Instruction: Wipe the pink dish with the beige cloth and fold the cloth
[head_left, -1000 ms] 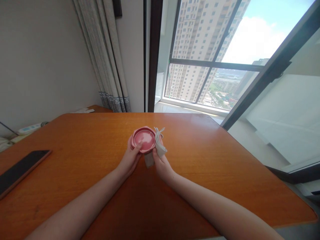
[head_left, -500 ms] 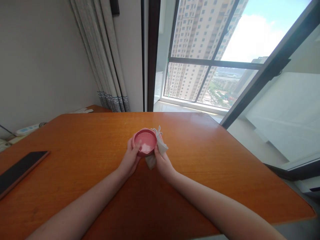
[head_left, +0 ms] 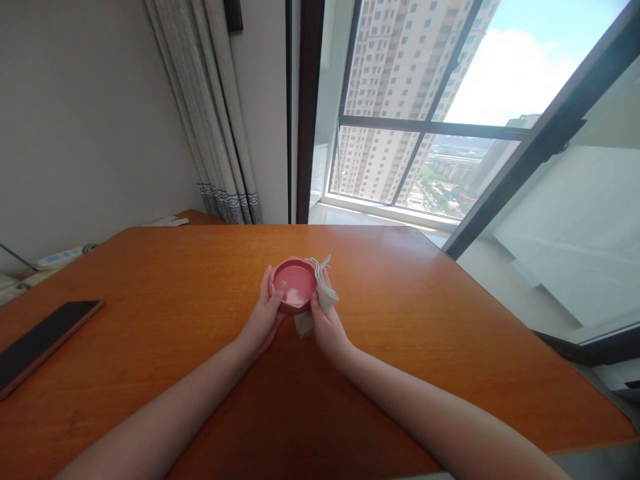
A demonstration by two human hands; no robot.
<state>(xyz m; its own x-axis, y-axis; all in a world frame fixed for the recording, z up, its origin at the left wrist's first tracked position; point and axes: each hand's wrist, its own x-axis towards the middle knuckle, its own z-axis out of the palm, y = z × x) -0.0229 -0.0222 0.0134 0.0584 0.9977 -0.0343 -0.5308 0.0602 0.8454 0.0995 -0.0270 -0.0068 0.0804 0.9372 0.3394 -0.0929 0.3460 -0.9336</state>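
A pink bowl (head_left: 295, 285), shallow with a shiny inside, is held over the wooden table in the middle of the view, its inside facing me. My left hand (head_left: 263, 313) grips its left side, thumb over the rim and fingers behind. At the right rim my right hand (head_left: 329, 328) is closed on a folded light grey cloth (head_left: 327, 293) pressed against the bowl. One corner of the cloth hangs below the bowl between my hands. Most of the right fingers are hidden behind the cloth and bowl.
The orange-brown wooden table (head_left: 400, 300) spreads out under my arms. A dark flat phone-like slab (head_left: 47, 340) lies at the left. Behind it, by the wall, rests a white power strip (head_left: 63, 257). A curtain (head_left: 210, 120) and a window frame (head_left: 425, 127) stand beyond the far edge.
The view has shifted slightly. My left hand's fingers have moved a little along the bowl's left side, and the bowl's tilt differs slightly. Both hands keep their hold.
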